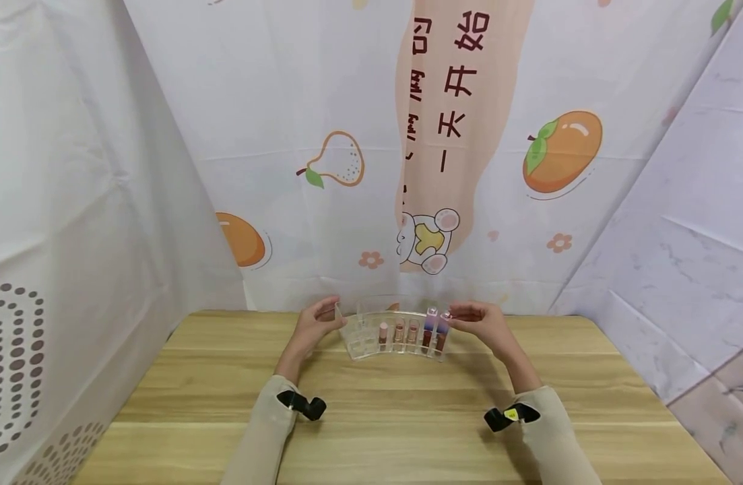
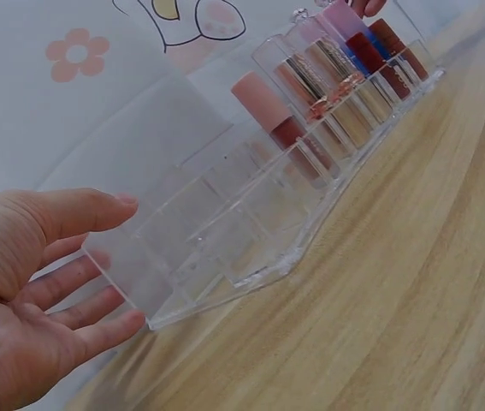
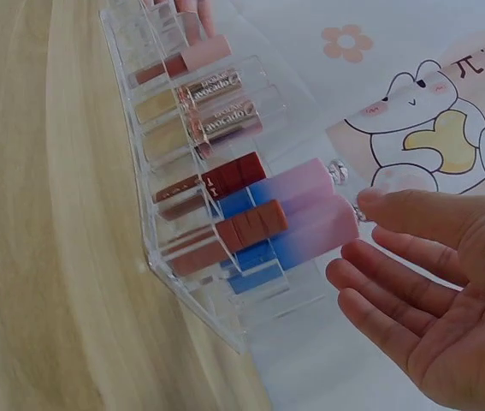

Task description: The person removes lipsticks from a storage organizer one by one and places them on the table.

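Observation:
A clear, curved lipstick organizer (image 1: pixel 362 345) stands on the table, its left slots bare. My left hand (image 1: pixel 315 323) is at its left end. In the left wrist view the thumb lies above the clear side panel and the extended fingers are along its edge. My right hand (image 3: pixel 439 300) is beside the right end, fingers loosely extended near the jewelled tops of two pink-and-blue tubes (image 3: pixel 315 235). In front of those stand a dark red lip gloss (image 3: pixel 233 174) and a brown lip gloss (image 3: pixel 259 224). Two clear-capped lipsticks (image 3: pixel 225 120) and a pink-capped gloss (image 2: pixel 263 103) fill middle slots.
The wood-grain table (image 1: pixel 395 417) extends in front of the organizer. Behind it hangs a white printed curtain (image 1: pixel 274 101) with fruit and lettering. More cloth (image 1: pixel 74 168) hangs at the left side. Wrist cameras (image 1: pixel 310 407) sit on both sleeves.

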`<action>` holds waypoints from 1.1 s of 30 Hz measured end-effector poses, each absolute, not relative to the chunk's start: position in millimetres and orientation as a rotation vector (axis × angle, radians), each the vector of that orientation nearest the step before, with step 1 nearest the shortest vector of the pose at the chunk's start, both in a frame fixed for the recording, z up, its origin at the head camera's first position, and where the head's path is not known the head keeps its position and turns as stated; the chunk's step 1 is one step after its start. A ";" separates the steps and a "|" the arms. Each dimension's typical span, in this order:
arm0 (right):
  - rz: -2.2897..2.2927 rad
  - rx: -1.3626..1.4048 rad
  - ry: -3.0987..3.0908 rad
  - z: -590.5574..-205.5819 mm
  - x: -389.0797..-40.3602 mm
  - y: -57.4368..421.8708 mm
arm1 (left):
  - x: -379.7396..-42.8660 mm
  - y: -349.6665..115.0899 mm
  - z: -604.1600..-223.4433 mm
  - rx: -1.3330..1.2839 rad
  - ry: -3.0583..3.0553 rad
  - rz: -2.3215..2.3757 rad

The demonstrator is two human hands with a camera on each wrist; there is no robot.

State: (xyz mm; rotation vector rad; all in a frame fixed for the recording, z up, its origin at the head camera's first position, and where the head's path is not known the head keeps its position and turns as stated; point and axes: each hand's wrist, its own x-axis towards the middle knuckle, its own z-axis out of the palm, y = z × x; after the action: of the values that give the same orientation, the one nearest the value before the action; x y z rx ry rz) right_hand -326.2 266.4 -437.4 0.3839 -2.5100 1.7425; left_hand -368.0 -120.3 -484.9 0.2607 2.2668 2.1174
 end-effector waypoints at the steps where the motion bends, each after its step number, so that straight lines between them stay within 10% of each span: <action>1: 1.743 0.384 -2.515 -436.4 -325.1 267.1 | -368.1 -119.9 -485.7 0.268 2.273 2.116; 33: 1.672 0.462 -2.634 -452.6 -317.2 266.5 | -371.4 -116.7 -494.3 0.245 2.356 2.106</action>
State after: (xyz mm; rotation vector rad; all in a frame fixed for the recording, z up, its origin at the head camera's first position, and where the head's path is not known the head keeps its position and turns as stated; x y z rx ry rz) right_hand -317.2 266.5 -452.6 0.4615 -2.6336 1.6718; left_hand -371.4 -116.7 -494.3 0.2451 2.3565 2.1059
